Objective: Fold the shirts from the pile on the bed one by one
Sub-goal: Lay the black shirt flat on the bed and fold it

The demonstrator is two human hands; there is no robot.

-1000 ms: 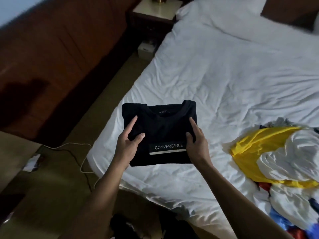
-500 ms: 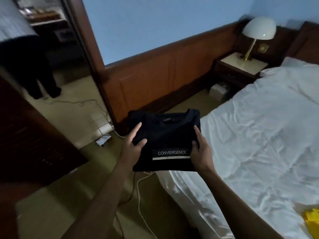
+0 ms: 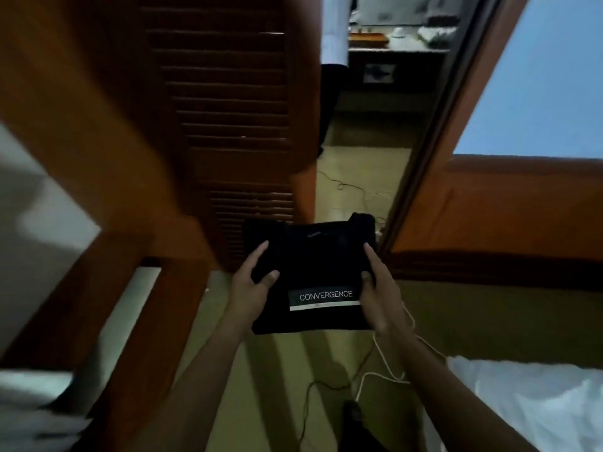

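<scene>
A: Folded black shirt (image 3: 313, 256): where?
B: Held level in mid-air above the floor (image 3: 277, 386), clear of the white bed (image 3: 538, 406) at lower right, facing a louvred wooden door (image 3: 228, 109).
A: Hands?
B: Gripped at each side edge by left hand (image 3: 251, 288) and right hand (image 3: 380, 295), thumbs on top.

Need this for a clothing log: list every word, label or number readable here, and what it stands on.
"CONVERGENCE": white letters on the chest of the folded black shirt, held between the left hand and right hand.
Small print on the pale stripe under that word: too blurred to read.
Neck label inside the collar: too small to read.
No other text is readable.
</scene>
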